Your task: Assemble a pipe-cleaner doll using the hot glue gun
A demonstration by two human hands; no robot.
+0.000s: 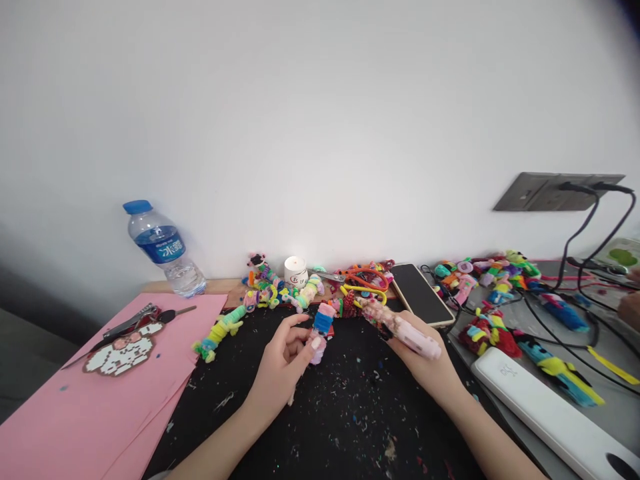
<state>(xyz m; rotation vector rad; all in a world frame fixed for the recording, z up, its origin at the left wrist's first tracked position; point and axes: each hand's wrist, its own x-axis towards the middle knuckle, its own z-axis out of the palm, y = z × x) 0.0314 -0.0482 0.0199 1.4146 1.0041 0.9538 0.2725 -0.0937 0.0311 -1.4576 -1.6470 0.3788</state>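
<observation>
My left hand (285, 357) is closed around a small fuzzy pipe-cleaner figure (324, 325) in pink, blue and lilac, held upright over the black mat (345, 413). My right hand (425, 363) grips a pale pink glue gun (407, 333) whose narrow end points left toward the figure, a short gap apart. Part of its handle is hidden by the palm. Just behind its tip lie fuzzy red pieces and scissors with orange and yellow handles (367, 283).
Colourful pipe-cleaner pieces (223, 330) line the wall beside a white cup (296, 272). On the left are a water bottle (165, 247) and pink sheets (55, 407). Rightward lie a phone (423, 293), cables, a white power strip or bank (550, 407) and another person's hand (630, 310).
</observation>
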